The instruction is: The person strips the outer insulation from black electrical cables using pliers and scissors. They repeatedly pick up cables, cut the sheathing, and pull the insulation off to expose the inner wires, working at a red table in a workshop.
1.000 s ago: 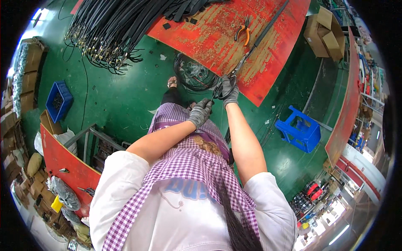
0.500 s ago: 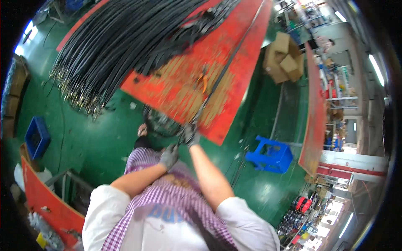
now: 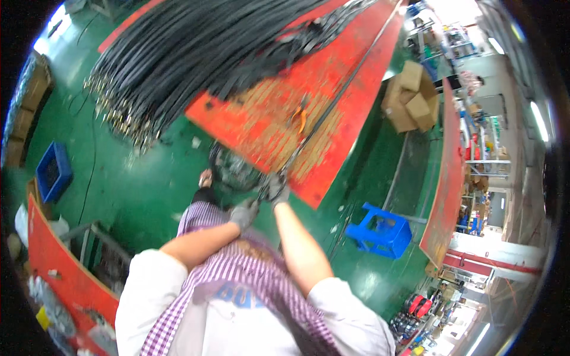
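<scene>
A long black cable runs down the worn red tabletop to its near corner. There my right hand, in a grey glove, is closed around the cable's near end. Just left of it and closer to my body, my left hand, also gloved, is closed with its fingers curled. A thin dark piece shows between the two hands; what the left fingers hold is too small to make out. Orange-handled pliers lie on the tabletop, left of the cable.
A thick bundle of black cables covers the far left of the table, metal ends hanging over its edge. Below the near edge sits a dark coil. A blue stool, a cardboard box and a blue crate stand around.
The view has shifted slightly, so table and cables appear a little further right. Both hands keep their closed hold near the table corner, with little movement between them.
</scene>
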